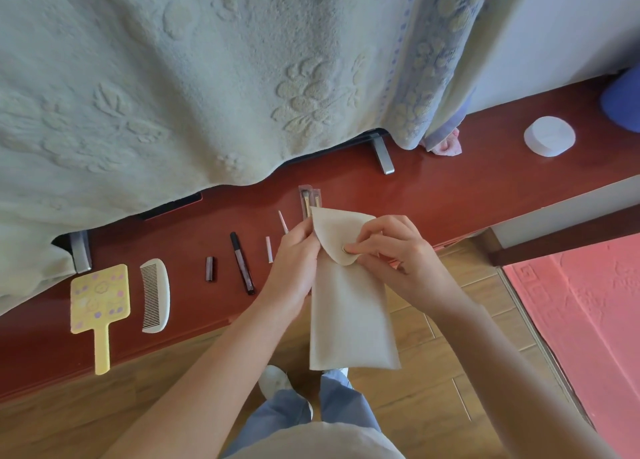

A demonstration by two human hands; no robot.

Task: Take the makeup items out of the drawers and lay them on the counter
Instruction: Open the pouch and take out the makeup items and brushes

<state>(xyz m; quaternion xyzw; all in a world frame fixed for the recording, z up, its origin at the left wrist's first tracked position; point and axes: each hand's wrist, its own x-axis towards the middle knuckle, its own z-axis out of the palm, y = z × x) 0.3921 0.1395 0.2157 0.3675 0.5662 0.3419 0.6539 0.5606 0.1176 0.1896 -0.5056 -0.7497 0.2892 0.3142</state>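
Hand mirror: a yellow hand mirror [98, 299] with a flower pattern lies flat at the far left of the red-brown counter [467, 188], its handle reaching past the front edge.
Comb: a white comb [156, 296] lies just beside the mirror, on its right.
Small tube: a short dark tube [209, 268] lies apart from the comb.
Pen: a long dark pen-like stick [242, 263] lies to the right of the tube.
Pink pieces: a pale pink cap [269, 249] and a thin pink stick [283, 221] lie near the left hand.
Left hand: the left hand [294, 264] grips the left edge of a beige pouch [349, 306], fingers closed on the fabric.
Brushes: two wrapped brushes [309, 200] lie on the counter behind the pouch, partly hidden.
Pouch: held upright in the air over the counter's front edge, flap folded down.
Right hand: the right hand [391, 254] pinches the flap at its snap, fingertips together.
Jar: a white round jar [549, 135] stands well apart at the right.
Towel: a pale embossed towel [207, 77] hangs over the back.
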